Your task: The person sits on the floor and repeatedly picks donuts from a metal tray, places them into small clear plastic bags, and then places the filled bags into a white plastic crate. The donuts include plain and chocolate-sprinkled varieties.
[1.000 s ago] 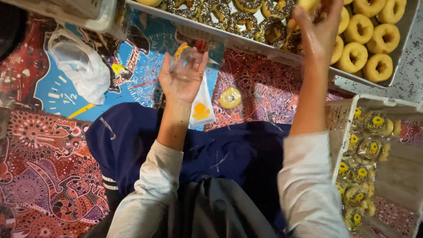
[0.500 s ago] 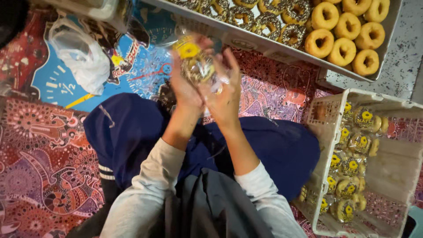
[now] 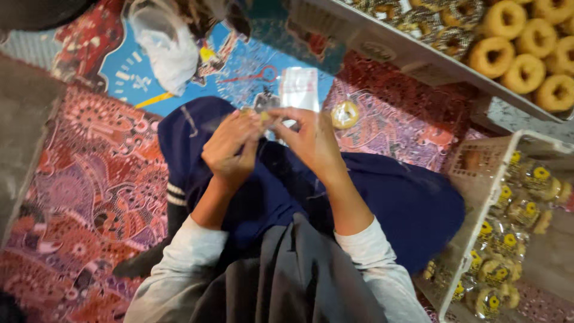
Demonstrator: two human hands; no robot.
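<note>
- I see my left hand (image 3: 230, 149) and right hand (image 3: 308, 140) together, pinching a small clear bag (image 3: 298, 90) over my lap.
- Many bagged doughnuts (image 3: 508, 251) fill the white crate (image 3: 478, 179).
- One wrapped doughnut (image 3: 345, 113) lies on the mat (image 3: 89, 179); bare doughnuts (image 3: 526, 48) wait in the tray (image 3: 418, 60).

I see a small clear plastic bag (image 3: 299, 90), held upright above my lap, its lower end pinched between both hands, contents hidden by fingers.

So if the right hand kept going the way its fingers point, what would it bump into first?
The right hand points toward the left hand, so it would probably meet that hand first, with the small clear packet pinched between them. Depth is hard to judge.
</note>
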